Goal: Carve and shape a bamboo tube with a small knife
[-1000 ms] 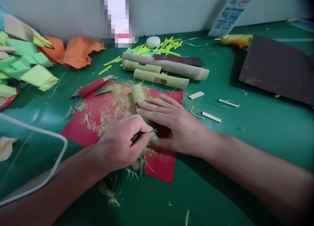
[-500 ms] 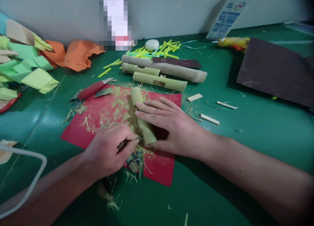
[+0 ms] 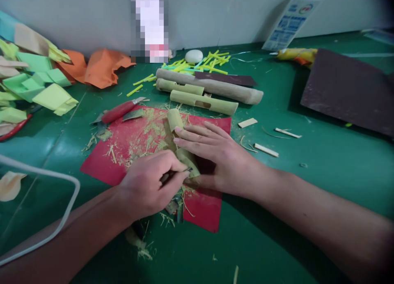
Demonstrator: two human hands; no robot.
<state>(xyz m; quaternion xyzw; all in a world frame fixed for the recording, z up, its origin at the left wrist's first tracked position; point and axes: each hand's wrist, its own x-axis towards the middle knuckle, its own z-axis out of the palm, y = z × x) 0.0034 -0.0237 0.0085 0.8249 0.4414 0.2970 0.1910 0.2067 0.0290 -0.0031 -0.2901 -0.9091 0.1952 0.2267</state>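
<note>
My left hand (image 3: 158,179) is closed in a pinch on a small dark piece of sandpaper (image 3: 188,169), mostly hidden by the fingers. Its tip touches the near end of a pale bamboo tube (image 3: 175,120), which has a cut-out along its length. Across that tube lies my right hand (image 3: 212,152), fingers over the top and thumb by the near end, pressing it down. Beneath both hands is a red paper sheet (image 3: 206,216) strewn with bamboo dust and fibres. Dark scraps (image 3: 175,204) lie just below my left hand.
A red-handled knife (image 3: 121,111) rests at the sheet's upper left. Bamboo tubes (image 3: 205,102) lie behind, with yellow straw pieces (image 3: 215,62) and a white egg-shaped object (image 3: 193,56). A dark sheet (image 3: 344,91) is right, coloured paper (image 3: 55,97) left. A white cord (image 3: 72,193) crosses my left forearm.
My left hand has moved right, bringing the sandpaper from beside the tube's near end onto it. My right hand keeps its hold. The whole view has shifted slightly.
</note>
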